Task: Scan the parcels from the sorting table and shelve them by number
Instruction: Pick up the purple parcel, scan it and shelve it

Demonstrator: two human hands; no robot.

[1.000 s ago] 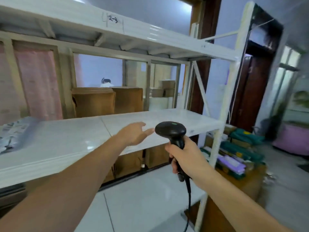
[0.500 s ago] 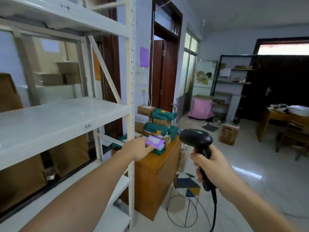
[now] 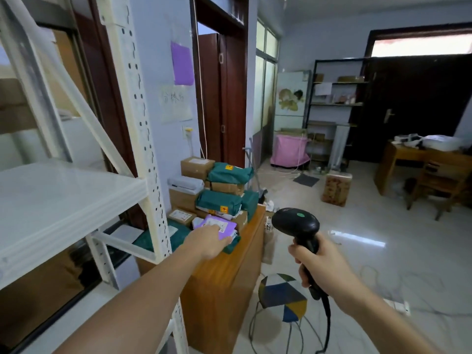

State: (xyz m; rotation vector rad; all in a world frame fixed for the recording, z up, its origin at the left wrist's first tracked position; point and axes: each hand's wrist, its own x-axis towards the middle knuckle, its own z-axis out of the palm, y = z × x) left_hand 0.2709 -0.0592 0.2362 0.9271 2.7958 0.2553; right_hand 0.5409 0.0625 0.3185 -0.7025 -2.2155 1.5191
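Observation:
A pile of parcels sits on the wooden sorting table (image 3: 229, 274): brown boxes (image 3: 196, 166), green bags (image 3: 220, 201) and, on the near side, a flat purple parcel (image 3: 217, 223) with a white label. My left hand (image 3: 208, 242) reaches out over the table, and its fingers curl onto the near edge of the purple parcel, which still lies on the pile. To the right, clear of the table, my right hand (image 3: 319, 264) grips the handle of a black barcode scanner (image 3: 296, 222); its head is level with the parcels and its cable hangs down.
The white metal shelf (image 3: 63, 192) and its upright post stand at my left, close to the table. A small patterned stool (image 3: 282, 295) stands below the scanner. Farther off are a taped box (image 3: 336, 189) on the floor and a desk (image 3: 408, 155) with a chair.
My view has swung right from the white shelf to the sorting table. My left hand left the shelf board and now rests on the purple parcel. The scanner stays in my right hand.

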